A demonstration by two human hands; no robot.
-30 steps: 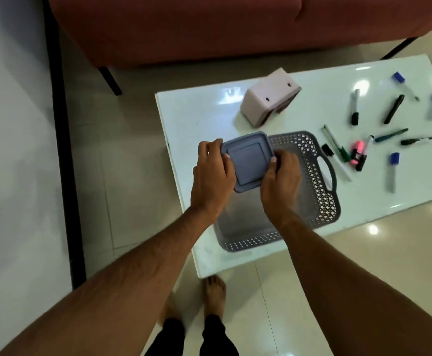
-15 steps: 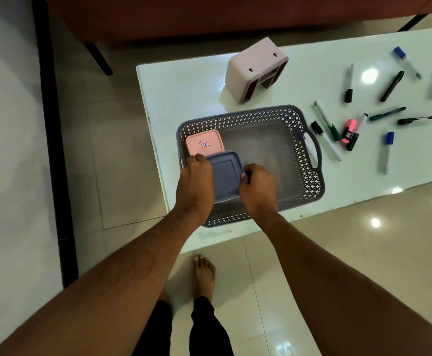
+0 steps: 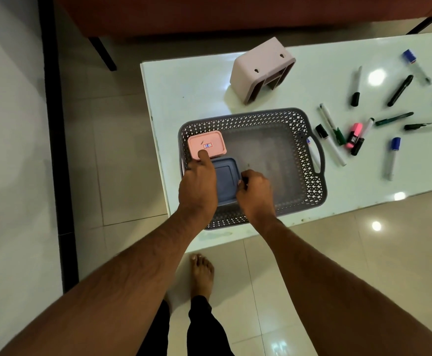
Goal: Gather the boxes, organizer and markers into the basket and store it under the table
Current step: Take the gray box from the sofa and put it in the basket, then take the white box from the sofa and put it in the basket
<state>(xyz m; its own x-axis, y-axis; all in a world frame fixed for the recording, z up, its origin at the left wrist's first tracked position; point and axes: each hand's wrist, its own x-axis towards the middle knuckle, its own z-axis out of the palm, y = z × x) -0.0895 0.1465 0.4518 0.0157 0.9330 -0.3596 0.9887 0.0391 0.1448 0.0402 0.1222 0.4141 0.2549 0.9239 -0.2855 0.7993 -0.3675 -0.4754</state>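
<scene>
Blue box [image 3: 226, 180] now sits in basket [image 3: 309, 176]; left hand [image 3: 198, 185] rests open, right hand [image 3: 256, 191] pinches its edge.

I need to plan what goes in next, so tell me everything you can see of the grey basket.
The grey basket is a rectangular tray-like bin, plastic by its look, with lattice-pierced walls, a solid floor and a loop handle at its right end. It sits flat on the white table, at the near edge. Inside, at its left end, lie a pink box and a blue box. The left hand and right hand reach into it; the rest of its floor is bare.
</scene>
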